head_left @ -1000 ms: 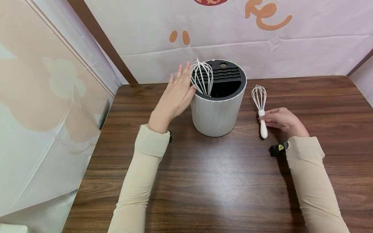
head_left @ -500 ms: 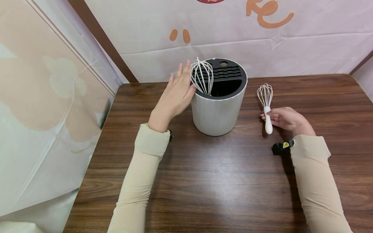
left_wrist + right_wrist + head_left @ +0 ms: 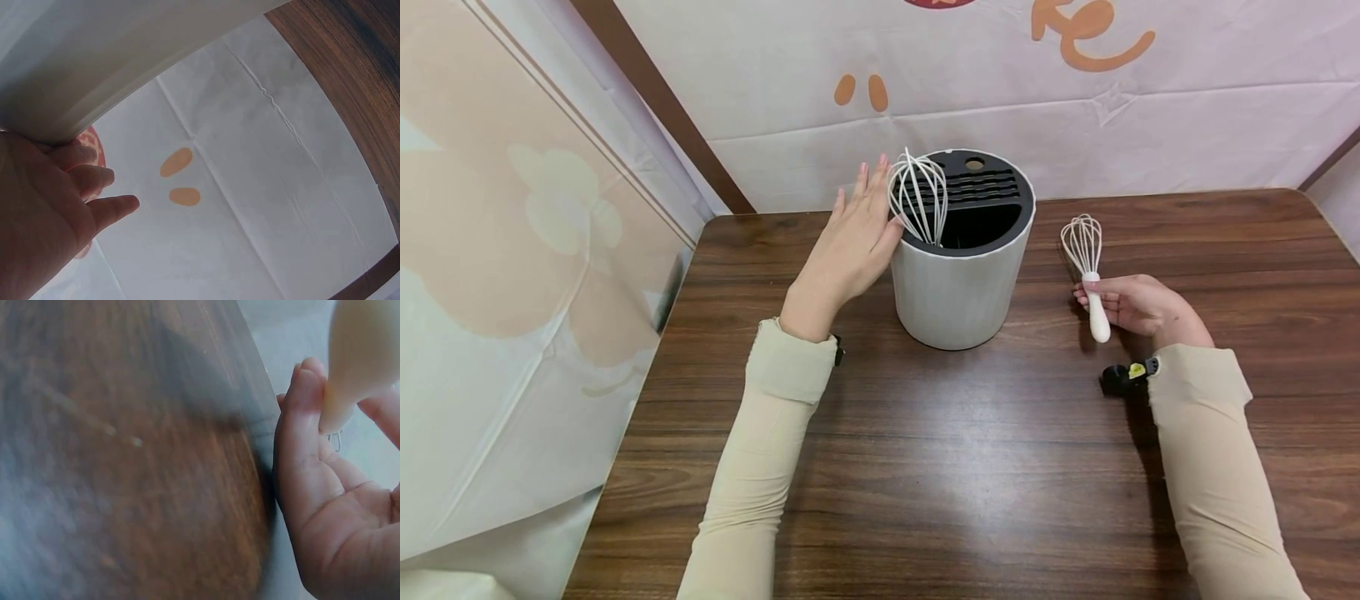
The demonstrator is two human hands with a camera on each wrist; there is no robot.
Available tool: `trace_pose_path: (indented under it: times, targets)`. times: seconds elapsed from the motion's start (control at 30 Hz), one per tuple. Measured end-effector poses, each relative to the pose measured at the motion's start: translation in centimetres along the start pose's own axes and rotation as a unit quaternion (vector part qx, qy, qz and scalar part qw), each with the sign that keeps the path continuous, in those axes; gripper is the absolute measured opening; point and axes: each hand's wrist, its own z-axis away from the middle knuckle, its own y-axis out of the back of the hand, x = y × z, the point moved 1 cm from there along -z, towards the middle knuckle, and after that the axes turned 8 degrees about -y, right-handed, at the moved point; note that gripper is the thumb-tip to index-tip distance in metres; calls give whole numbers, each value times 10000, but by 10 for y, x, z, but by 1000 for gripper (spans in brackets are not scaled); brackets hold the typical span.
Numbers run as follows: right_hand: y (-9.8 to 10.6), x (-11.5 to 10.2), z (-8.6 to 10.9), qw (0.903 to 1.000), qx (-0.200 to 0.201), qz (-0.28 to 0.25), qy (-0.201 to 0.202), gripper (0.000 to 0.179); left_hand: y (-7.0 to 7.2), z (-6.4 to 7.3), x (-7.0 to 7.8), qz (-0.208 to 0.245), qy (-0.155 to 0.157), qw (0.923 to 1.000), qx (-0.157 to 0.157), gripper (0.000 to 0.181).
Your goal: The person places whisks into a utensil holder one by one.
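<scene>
A small white whisk (image 3: pixel 1097 312) is pinched at its handle by my right hand (image 3: pixel 1138 306), right of the holder, with its wire end pointing away from me. In the right wrist view the pale handle (image 3: pixel 362 350) rises close to the camera between thumb and fingers. My left hand (image 3: pixel 850 246) lies with fairly straight fingers against the left side of a round white utensil holder (image 3: pixel 955 300) with a black slotted top. A larger white whisk (image 3: pixel 919 200) stands in that holder, wires up; its handle is hidden inside. In the left wrist view the left fingers (image 3: pixel 112 209) extend beside the holder's wall (image 3: pixel 125 56).
The dark wooden table (image 3: pixel 940 467) ends at a printed white cloth (image 3: pixel 970 92) just behind the holder. Another cloth (image 3: pixel 542 275) hangs along the left edge. The holder's top has a large front opening (image 3: pixel 981 229), rows of slots and a round hole.
My right hand has moved slightly to the right with the small whisk, and its grip on the handle shows more plainly. The left hand and the holder have stayed in place.
</scene>
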Motion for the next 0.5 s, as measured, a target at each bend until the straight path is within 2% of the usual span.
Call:
trace_pose_path:
  times: [0.07,0.37,0.5]
  targets:
    - [0,1,0,10000,8,44,51,27,0,0,0,8,0,10000,-2,59]
    - [4,1,1,9974,-618,-342,162,28,0,0,0,15,17,10000,-6,59]
    - [6,0,3,9959,-771,-456,146,29,0,0,0,10,16,10000,5,59]
